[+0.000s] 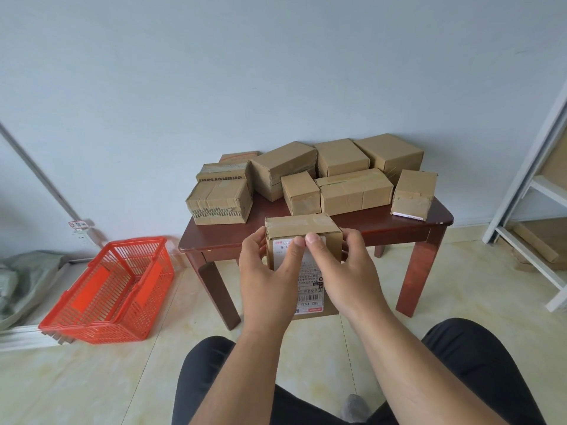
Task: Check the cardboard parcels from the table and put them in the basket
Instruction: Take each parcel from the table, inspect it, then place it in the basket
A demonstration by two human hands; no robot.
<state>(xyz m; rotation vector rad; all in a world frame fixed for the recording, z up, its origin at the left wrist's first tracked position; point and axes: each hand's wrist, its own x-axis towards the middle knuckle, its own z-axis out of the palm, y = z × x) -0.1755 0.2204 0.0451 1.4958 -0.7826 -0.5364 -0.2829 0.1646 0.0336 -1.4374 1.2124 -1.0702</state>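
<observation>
A small cardboard parcel (pixel 302 230) with a white shipping label facing me is held up in front of the table's near edge. My left hand (pixel 267 271) grips its left side, thumb lying on the label. My right hand (pixel 339 268) grips the right side, its thumb pressed on the label's top. Several more taped cardboard parcels (pixel 352 191) lie close together on the dark brown wooden table (pixel 383 225). The red plastic basket (pixel 110 289) stands on the floor to the left of the table, with nothing visible inside.
A white metal shelf rack (pixel 534 191) stands at the right with cardboard scraps under it. Grey bags (pixel 21 277) lie at the far left by the wall. My knees in dark trousers (pixel 472 363) are below, over a tiled floor.
</observation>
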